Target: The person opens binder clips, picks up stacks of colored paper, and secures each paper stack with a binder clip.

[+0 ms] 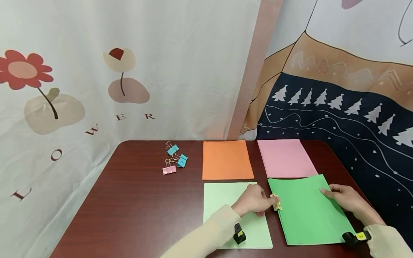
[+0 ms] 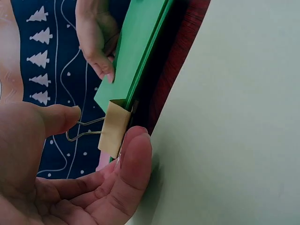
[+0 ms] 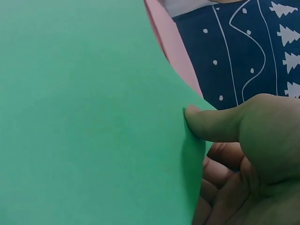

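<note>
A yellow binder clip sits over the left edge of a stack of green paper, its wire handle pointing away from the sheets in the left wrist view. My left hand pinches the clip, thumb at the handle and fingers beneath. At the other side, my right hand grips the green stack, with the thumb on top and the fingers partly hidden below. The stack is raised and tilted in the left wrist view. A light green paper stack lies under my left forearm.
Orange paper and pink paper lie at the back of the brown table. Two blue binder clips and a pink binder clip lie left of the orange paper. Printed curtains hang behind the table.
</note>
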`<state>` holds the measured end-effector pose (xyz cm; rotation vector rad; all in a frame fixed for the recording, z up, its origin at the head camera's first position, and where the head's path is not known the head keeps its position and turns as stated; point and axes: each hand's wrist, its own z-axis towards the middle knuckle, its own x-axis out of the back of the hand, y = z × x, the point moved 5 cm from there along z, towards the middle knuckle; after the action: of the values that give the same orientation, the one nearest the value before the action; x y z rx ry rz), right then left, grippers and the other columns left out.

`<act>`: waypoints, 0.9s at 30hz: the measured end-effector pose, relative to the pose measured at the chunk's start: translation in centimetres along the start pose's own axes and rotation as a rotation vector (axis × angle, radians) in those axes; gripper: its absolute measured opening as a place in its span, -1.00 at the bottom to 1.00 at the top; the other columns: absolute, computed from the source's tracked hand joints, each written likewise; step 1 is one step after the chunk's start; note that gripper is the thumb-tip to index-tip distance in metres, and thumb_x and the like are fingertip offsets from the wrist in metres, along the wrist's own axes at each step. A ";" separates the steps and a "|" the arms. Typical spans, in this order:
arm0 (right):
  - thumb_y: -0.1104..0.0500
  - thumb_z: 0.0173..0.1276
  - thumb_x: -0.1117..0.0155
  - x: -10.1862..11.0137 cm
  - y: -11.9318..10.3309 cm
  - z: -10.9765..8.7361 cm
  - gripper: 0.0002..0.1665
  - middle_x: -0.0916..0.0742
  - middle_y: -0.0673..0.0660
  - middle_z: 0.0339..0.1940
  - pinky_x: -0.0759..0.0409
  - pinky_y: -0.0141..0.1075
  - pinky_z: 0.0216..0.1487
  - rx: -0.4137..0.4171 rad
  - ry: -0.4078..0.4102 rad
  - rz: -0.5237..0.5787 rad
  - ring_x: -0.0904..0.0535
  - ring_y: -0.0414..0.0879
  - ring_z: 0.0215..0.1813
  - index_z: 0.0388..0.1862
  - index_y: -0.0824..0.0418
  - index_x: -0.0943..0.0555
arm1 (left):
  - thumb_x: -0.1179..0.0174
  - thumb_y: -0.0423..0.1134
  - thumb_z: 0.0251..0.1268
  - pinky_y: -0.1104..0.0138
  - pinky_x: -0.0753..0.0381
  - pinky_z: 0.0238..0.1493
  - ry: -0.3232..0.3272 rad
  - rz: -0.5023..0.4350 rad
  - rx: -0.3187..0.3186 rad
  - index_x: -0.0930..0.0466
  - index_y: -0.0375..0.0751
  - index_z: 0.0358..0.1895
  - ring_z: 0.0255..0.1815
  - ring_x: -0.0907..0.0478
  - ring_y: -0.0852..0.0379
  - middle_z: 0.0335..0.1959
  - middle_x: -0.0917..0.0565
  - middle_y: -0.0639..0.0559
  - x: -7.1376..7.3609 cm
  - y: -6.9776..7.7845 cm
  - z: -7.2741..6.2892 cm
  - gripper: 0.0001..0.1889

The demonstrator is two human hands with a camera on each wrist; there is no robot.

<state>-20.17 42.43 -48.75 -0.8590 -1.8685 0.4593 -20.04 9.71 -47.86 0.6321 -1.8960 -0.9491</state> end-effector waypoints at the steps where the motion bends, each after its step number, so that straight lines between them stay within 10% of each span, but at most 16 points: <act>1: -0.28 0.56 -0.09 0.0 0.1 0.0 -0.41 -0.61 0.04 -0.35 -0.57 -0.21 -0.34 -0.008 -0.005 0.000 -0.54 -0.09 -0.32 -0.08 0.26 -0.54 | -0.36 0.18 0.27 0.28 -0.54 -0.70 0.001 0.010 0.001 -0.22 0.01 -0.94 -0.81 -0.60 0.10 -0.96 -0.41 0.04 -0.1 0.0 0.0 -0.28; 12: -0.26 0.49 -0.21 0.5 0.2 0.1 -0.45 -0.42 -0.03 -0.52 -0.56 -0.23 -0.34 -0.019 0.038 -0.098 -0.46 -0.12 -0.36 -0.16 0.24 -0.55 | -0.35 0.16 0.30 0.42 0.01 -0.84 0.022 0.096 -0.031 -0.15 0.00 -0.97 -0.89 -0.52 0.10 -1.02 -0.28 0.11 -0.8 0.5 0.1 -0.24; 20: -0.20 0.38 -0.37 0.6 -0.5 -0.2 -0.36 -0.63 0.12 -0.41 -0.58 -0.23 -0.43 0.035 0.178 -0.226 -0.55 -0.07 -0.39 -0.08 0.41 -0.58 | -0.30 0.08 0.36 0.48 0.12 -0.82 0.032 0.142 -0.085 -0.14 0.03 -0.94 -0.95 0.00 0.28 -0.99 -0.11 0.21 -1.0 1.0 -0.3 -0.27; 27: -0.17 0.36 -0.39 0.5 -0.9 -0.6 -0.31 -0.62 0.23 -0.38 -0.59 -0.22 -0.44 0.017 0.156 -0.288 -0.56 -0.04 -0.45 -0.04 0.47 -0.50 | -0.29 0.05 0.37 0.50 0.05 -0.84 0.056 0.230 -0.115 -0.16 0.02 -0.90 -0.92 0.02 0.31 -0.95 -0.02 0.25 -1.4 1.1 -0.4 -0.31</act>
<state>-20.12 42.18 -47.63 -0.5845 -1.8045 0.2226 -19.09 11.20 -47.52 0.3598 -1.8049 -0.8749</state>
